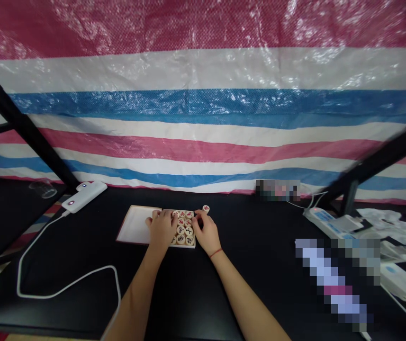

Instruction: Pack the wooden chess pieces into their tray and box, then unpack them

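Observation:
A shallow wooden tray (134, 226) lies on the black table, its right part filled with several round wooden chess pieces (184, 231) marked in red and black. My left hand (160, 229) rests on the tray's middle, fingers bent down onto the pieces. My right hand (206, 231) sits at the tray's right edge, its fingertips pinched on a piece at the tray's rim. One loose piece (206, 208) lies on the table just beyond that hand.
A white power bank (84, 195) with a long white cable (57, 289) lies at the left. A clear glass (42, 188) stands far left. White power strips and adapters (362, 227) crowd the right side. A striped tarp hangs behind the table.

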Demonstrator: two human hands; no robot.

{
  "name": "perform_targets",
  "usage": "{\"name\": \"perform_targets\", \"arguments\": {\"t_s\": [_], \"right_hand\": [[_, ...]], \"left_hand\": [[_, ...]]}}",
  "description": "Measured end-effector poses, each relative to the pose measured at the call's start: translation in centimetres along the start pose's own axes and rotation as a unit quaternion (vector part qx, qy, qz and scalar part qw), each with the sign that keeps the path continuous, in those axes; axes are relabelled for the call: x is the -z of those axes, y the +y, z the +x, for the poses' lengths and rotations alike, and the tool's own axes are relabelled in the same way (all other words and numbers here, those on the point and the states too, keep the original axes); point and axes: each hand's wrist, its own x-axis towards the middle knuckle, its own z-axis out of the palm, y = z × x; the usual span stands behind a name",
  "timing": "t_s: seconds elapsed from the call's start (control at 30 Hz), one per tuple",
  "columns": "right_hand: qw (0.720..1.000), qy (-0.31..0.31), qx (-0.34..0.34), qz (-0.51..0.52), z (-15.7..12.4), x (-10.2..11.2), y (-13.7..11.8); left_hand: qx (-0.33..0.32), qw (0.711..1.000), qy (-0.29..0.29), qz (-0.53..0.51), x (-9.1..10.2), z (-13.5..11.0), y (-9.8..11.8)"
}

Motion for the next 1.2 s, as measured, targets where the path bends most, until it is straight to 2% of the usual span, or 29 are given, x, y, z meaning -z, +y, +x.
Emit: {"name": "perform_targets", "arguments": {"t_s": [0.1,0.17,0.23,0.3,0.43,0.57,0.7,0.87,0.93,1.07,1.13,1.2], "right_hand": [[1.000,0.003,0.003,0.001,0.0,-0.1,0.2],[1.000,0.020,0.013,-0.001,-0.1,0.0,0.1],[0.999,0.043,0.032,0.003,-0.1,0.2,-0.3],[0.997,0.051,0.058,0.020,-0.2,0.4,-0.7],[0.993,0.043,0.091,0.057,-0.5,0.8,-1.6],[0.994,0.039,0.082,0.052,-0.4,1.4,-2.2],[0.994,0.054,0.083,0.046,0.2,2.3,-2.2],[0.992,-0.007,0.111,0.056,0.2,3.0,-1.8],[0.993,0.008,0.117,0.030,0.2,2.9,-1.3],[0.993,0.094,0.041,-0.062,1.0,2.5,0.9],[0.990,0.098,-0.008,-0.097,1.5,2.1,2.2],[0.989,0.075,-0.036,-0.120,2.0,1.6,3.1]], "left_hand": [[-0.002,1.000,0.019,-0.020,0.1,0.1,-0.1],[-0.011,0.997,0.064,-0.046,0.3,0.1,-0.1],[-0.038,0.989,0.113,-0.088,0.6,0.1,0.1],[-0.078,0.979,0.134,-0.131,0.7,-0.1,0.6],[-0.139,0.962,0.110,-0.207,0.6,-0.7,1.4],[-0.159,0.944,0.094,-0.272,0.5,-0.9,1.8],[-0.140,0.930,0.118,-0.320,0.7,-1.1,2.1],[-0.109,0.927,0.075,-0.352,0.3,-1.6,2.8],[-0.094,0.923,0.075,-0.365,0.1,-1.6,2.8],[-0.053,0.920,0.087,-0.379,0.0,-1.3,2.4],[-0.041,0.921,0.089,-0.378,-0.1,-1.1,2.1],[-0.041,0.921,0.085,-0.378,-0.2,-0.9,1.9]]}}
